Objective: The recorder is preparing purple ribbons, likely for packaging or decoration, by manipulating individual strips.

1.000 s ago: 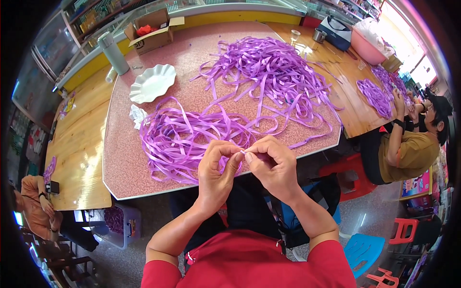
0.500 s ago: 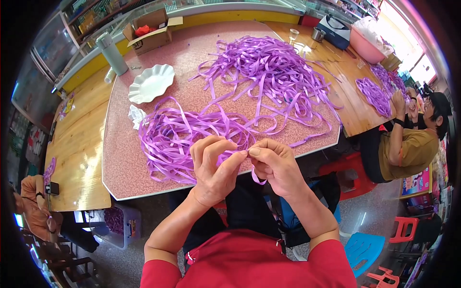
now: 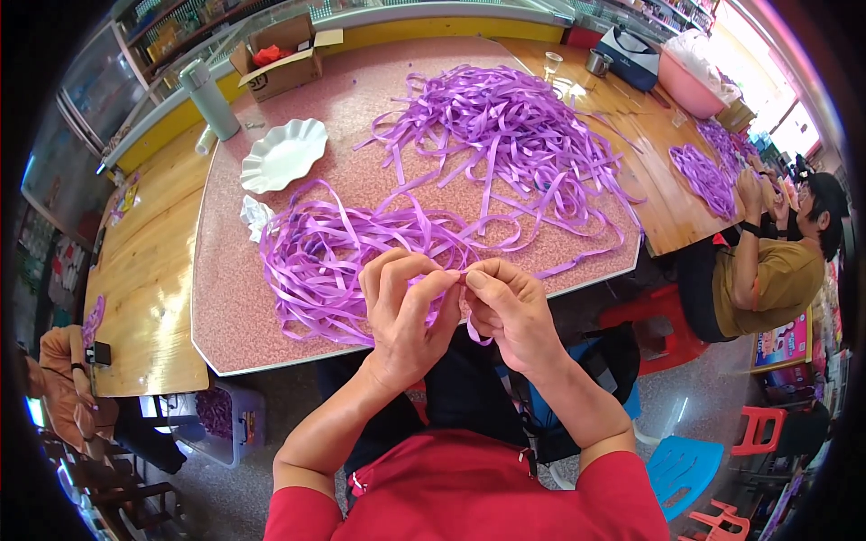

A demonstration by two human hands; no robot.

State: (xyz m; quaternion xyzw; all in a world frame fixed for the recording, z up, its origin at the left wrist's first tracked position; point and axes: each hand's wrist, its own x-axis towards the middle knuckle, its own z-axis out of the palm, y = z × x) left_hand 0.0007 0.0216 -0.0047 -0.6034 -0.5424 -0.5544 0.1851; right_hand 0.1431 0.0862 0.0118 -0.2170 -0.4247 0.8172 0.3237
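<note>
My left hand [image 3: 406,311] and my right hand [image 3: 510,311] meet fingertip to fingertip over the near edge of the pink speckled table [image 3: 225,307]. Both pinch one purple ribbon strip [image 3: 475,330], whose short end curls down below my right thumb. Just beyond my hands lies a tangled heap of purple ribbon [image 3: 334,252]. A second, larger heap of ribbon [image 3: 505,135] spreads over the far middle of the table, joined to the near one by loose strips.
A white scalloped plate [image 3: 282,155], crumpled white paper [image 3: 253,216], a grey flask [image 3: 209,99] and an open cardboard box [image 3: 281,56] stand at the far left. A seated person [image 3: 776,261] handles purple ribbon at the wooden table on the right. Another person [image 3: 63,388] sits left.
My hands have stayed joined at the table's near edge, shifting slightly while the fingers work the ribbon strip. The ribbon heaps have not moved.
</note>
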